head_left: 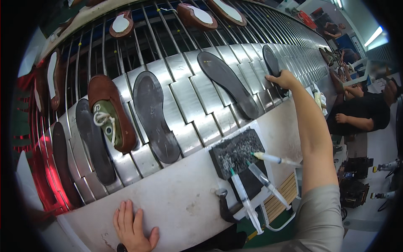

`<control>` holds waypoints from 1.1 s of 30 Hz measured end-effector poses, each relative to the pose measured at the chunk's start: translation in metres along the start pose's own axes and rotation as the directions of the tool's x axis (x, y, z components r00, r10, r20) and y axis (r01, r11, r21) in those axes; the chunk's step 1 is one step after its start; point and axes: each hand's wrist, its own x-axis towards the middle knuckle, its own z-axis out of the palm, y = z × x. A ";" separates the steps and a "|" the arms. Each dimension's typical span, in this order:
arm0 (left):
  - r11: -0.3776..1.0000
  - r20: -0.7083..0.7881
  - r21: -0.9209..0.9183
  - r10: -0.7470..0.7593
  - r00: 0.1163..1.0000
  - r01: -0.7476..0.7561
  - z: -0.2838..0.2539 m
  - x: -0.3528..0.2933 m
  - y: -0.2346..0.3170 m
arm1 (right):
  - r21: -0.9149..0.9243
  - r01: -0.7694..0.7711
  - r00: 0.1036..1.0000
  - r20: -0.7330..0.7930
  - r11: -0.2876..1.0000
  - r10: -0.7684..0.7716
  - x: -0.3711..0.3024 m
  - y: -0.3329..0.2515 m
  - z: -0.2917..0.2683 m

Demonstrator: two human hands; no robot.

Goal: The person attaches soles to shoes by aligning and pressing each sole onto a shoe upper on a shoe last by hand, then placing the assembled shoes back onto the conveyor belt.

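Note:
My right hand [284,80] is stretched forward over the metal slat conveyor [184,101], its fingers closed round the near part of a dark shoe sole [272,61]. Flat on the white work ledge lies my left hand [132,227], fingers spread, holding nothing. Between the hands, more dark soles rest on the slats: one [228,84] lies slanted, another [155,115] further left. Beside that one is a brown and green shoe [112,113] with white laces, partly covering a sole [95,143]. One more sole [65,164] lies at the far left.
A black foam block [237,153] on the ledge holds several syringes [245,197]. A hammer-like tool [224,206] lies beside it. On the rear rollers sit brown shoe parts with white insoles [197,16]. People [363,111] work along the line at right, and a slatted wooden seat [281,197] stands below.

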 end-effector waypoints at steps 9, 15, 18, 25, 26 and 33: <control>0.999 0.052 -0.043 -0.017 0.998 0.020 0.002 -0.003 -0.009 | 0.611 -0.099 0.816 -0.402 0.785 0.416 0.123 -0.025 -0.049; 0.997 0.047 -0.052 -0.060 0.997 0.062 0.004 -0.010 -0.010 | 0.151 0.262 0.866 -0.472 0.953 -0.163 0.214 -0.169 -0.079; 0.995 0.013 -0.047 -0.084 0.996 0.085 -0.004 0.010 -0.008 | -0.074 0.296 0.908 -0.287 0.952 -0.305 0.237 -0.228 -0.057; 0.997 0.041 0.013 -0.082 0.996 0.082 0.001 -0.002 -0.013 | 0.049 0.063 0.951 -0.307 0.997 -0.045 0.213 -0.186 -0.043; 0.997 0.048 0.004 -0.082 0.995 0.082 -0.003 0.001 -0.012 | 0.103 0.026 0.962 -0.273 0.994 0.004 0.191 -0.190 -0.044; 0.995 -0.074 -0.098 -0.037 0.997 0.029 -0.004 -0.006 -0.007 | 0.469 0.132 0.924 -0.378 0.873 0.063 0.010 -0.145 -0.100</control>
